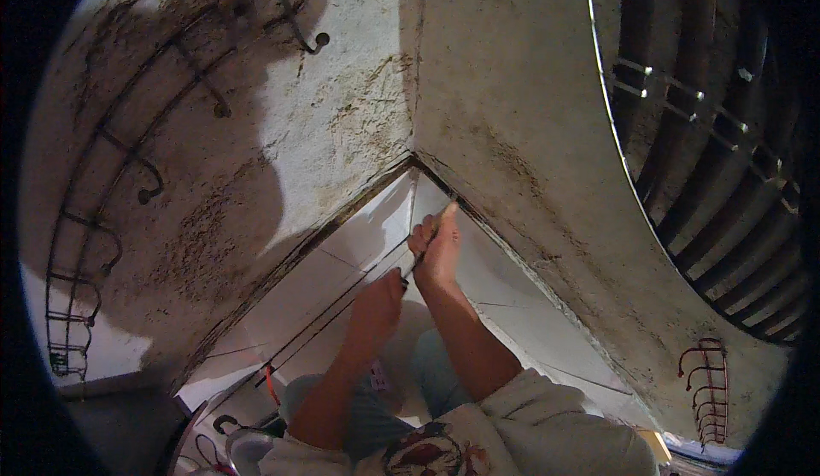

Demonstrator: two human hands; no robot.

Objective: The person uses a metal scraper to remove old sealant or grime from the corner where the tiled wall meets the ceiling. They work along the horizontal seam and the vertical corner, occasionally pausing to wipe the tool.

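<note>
Low in a corner between two walls, both my hands are close together over white tiles [314, 290]. My right hand [439, 245] is closed around a thin dark object, its thumb pointing up towards the tile edge; the object's kind is too unclear to tell. My left hand [378, 303] sits just below and to the left, its fingers curled round a small dark piece at the other end. Two thin dark lines, perhaps cords [314, 322], run diagonally from near my hands to the lower left, where an orange-red strip [271, 386] hangs.
A wire hook rack [131, 152] is on the stained left wall, a smaller hook rack [711, 386] at the lower right. Dark pipes or bars [698, 156] show beyond a curved bright edge at right. A dark gap [333, 226] borders the tiles. Cables [208, 450] lie lower left.
</note>
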